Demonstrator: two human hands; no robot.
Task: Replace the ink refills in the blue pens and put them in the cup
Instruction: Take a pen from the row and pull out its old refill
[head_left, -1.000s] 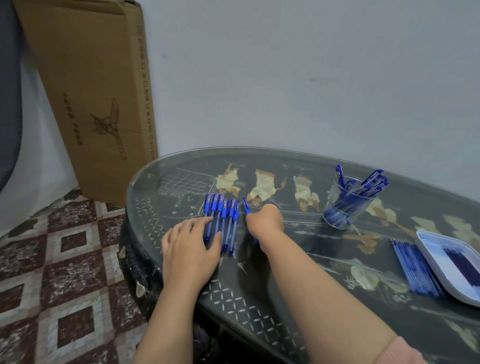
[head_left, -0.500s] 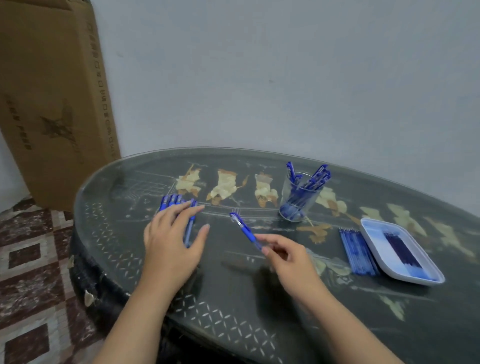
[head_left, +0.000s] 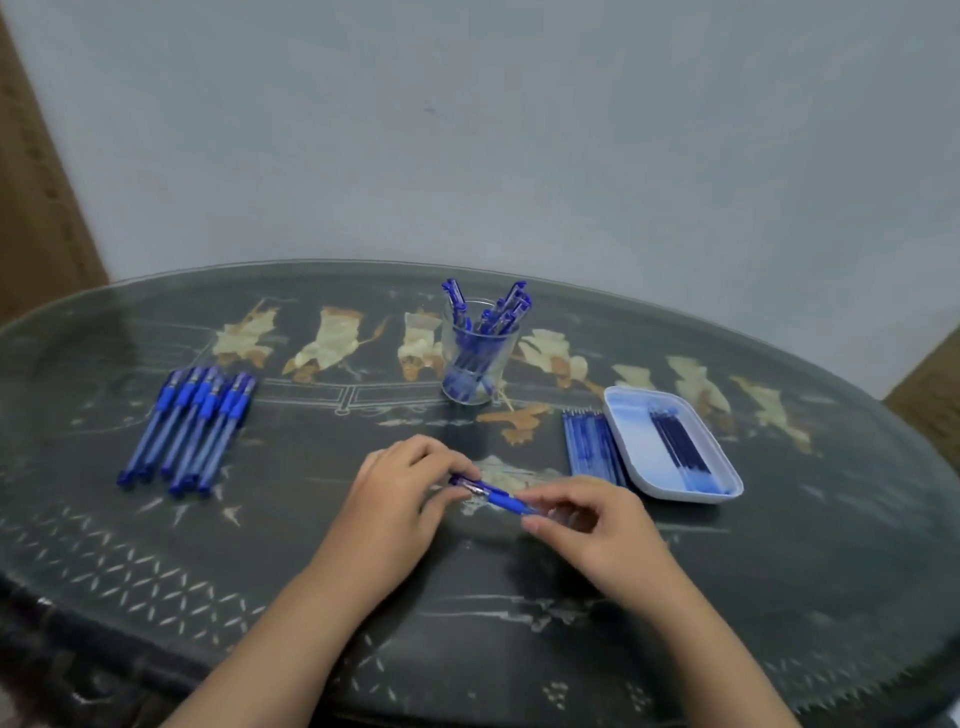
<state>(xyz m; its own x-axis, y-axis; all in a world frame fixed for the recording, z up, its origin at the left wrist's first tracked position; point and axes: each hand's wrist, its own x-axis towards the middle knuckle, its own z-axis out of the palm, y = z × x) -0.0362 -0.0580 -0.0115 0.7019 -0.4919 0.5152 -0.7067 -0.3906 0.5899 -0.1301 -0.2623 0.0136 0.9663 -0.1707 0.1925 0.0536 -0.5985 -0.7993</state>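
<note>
One blue pen (head_left: 493, 497) lies crosswise just above the table's middle, held at both ends. My left hand (head_left: 400, 499) pinches its left end and my right hand (head_left: 597, 525) grips its right end. A clear cup (head_left: 475, 358) behind them holds several blue pens standing up. A row of several blue pens (head_left: 195, 428) lies on the table at the left. Loose blue refills (head_left: 592, 447) lie to the right, beside a white tray (head_left: 631, 441) that has dark refills (head_left: 678, 441) in it.
The dark oval glass-topped table (head_left: 260, 561) has its rim close to me. A grey wall stands right behind it. A brown cardboard box (head_left: 36, 197) leans at the far left, and something brown (head_left: 932, 395) shows at the right edge.
My right hand carried one pen from the left row to the middle. My left hand left the row and took hold of the pen's other end. The view swung to the right.
</note>
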